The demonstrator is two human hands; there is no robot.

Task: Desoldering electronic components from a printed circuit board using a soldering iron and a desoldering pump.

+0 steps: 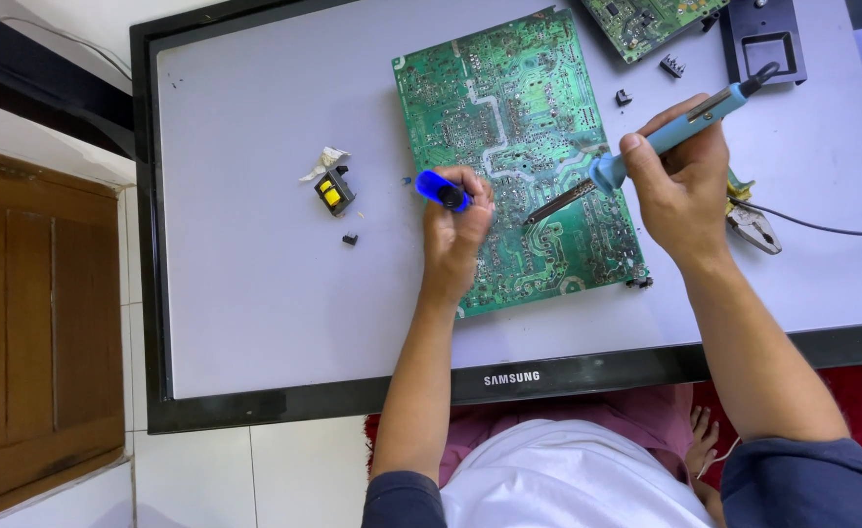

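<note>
White floor tiles and a brown wooden door panel (40, 323) frame a flat monitor (255, 293) lying face up, its pale screen serving as the work surface. Nearest the person, the left hand (455, 235) is clenched around a blue desoldering pump (443, 189), its tip pointing down at the near half of a large green circuit board (519, 147) that lies solder side up on the screen. Just right of it, the right hand (680, 181) grips a blue-handled soldering iron (666, 137), whose metal tip touches the board close to the pump. Pliers (755, 225) lie just beyond that hand's wrist, beside a thin black cable (832, 230). Left of the board, well apart, sit a small yellow-and-black transformer (334, 193) and a tiny black part (350, 239). Farther back, two small black components (672, 66) lie near a second green board (646, 20) and a black stand (763, 39) at the far edge.
</note>
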